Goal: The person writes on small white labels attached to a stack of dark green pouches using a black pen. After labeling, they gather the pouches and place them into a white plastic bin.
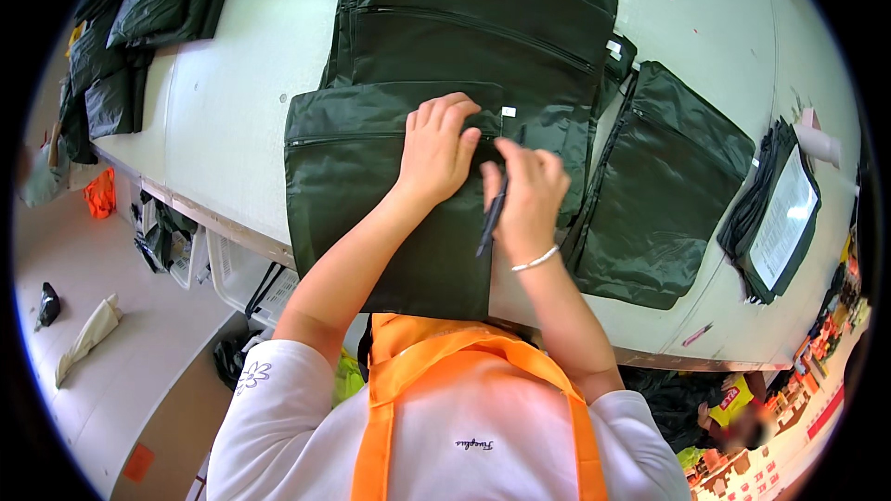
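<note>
A dark green zippered fabric bag (pixel 390 213) lies flat at the table's near edge, its zip running across the upper part. My left hand (pixel 438 150) rests on it near the zip, palm down with thumb and fingers apart. Just to the right, my right hand (pixel 531 190) is closed round a slim black tool (pixel 493 215) that points down toward me; its exact kind is unclear. The right fingertips are close to the bag's right edge, by the zip's end. A small white label (pixel 508 112) shows near the bag's upper right corner.
Behind lies a larger stack of dark green zippered bags (pixel 464 28). Another pile (pixel 664 195) sits to the right, then a folded dark bundle with a printed sheet (pixel 785 218). More folded dark green pieces (pixel 167 0) are at far left. White baskets (pixel 246 269) stand below the table edge.
</note>
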A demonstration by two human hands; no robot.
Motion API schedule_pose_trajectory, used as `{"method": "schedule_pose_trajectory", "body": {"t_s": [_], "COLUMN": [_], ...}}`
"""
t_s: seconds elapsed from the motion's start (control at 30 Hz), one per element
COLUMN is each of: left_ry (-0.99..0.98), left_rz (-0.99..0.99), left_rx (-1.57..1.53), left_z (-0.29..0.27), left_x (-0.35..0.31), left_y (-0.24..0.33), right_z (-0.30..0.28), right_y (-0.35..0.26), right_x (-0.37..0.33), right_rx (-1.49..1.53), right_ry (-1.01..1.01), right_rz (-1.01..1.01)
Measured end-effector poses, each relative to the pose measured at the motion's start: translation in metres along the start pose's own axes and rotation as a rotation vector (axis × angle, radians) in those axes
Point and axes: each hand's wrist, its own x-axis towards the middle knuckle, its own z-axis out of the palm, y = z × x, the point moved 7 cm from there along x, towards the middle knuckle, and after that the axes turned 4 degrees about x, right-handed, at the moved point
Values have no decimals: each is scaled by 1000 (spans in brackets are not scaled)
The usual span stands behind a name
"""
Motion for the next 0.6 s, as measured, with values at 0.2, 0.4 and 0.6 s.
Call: {"method": "schedule_pose_trajectory", "body": {"t_s": [0.2,0.4,0.6], "left_ry": [187,92,-128], "left_rz": [59,154,299], "left_rx": [-181,-65,254], "left_z": [-23,5,65], "left_x": [14,80,93], "left_y": [12,64,66], "right_z": [-9,-189,-264], "right_y": [4,118,218], "right_x": [-19,-23,-35], "right_rx": [306,103,-509], "right_ry": [49,490,401], "right_rz": [115,297,186]}}
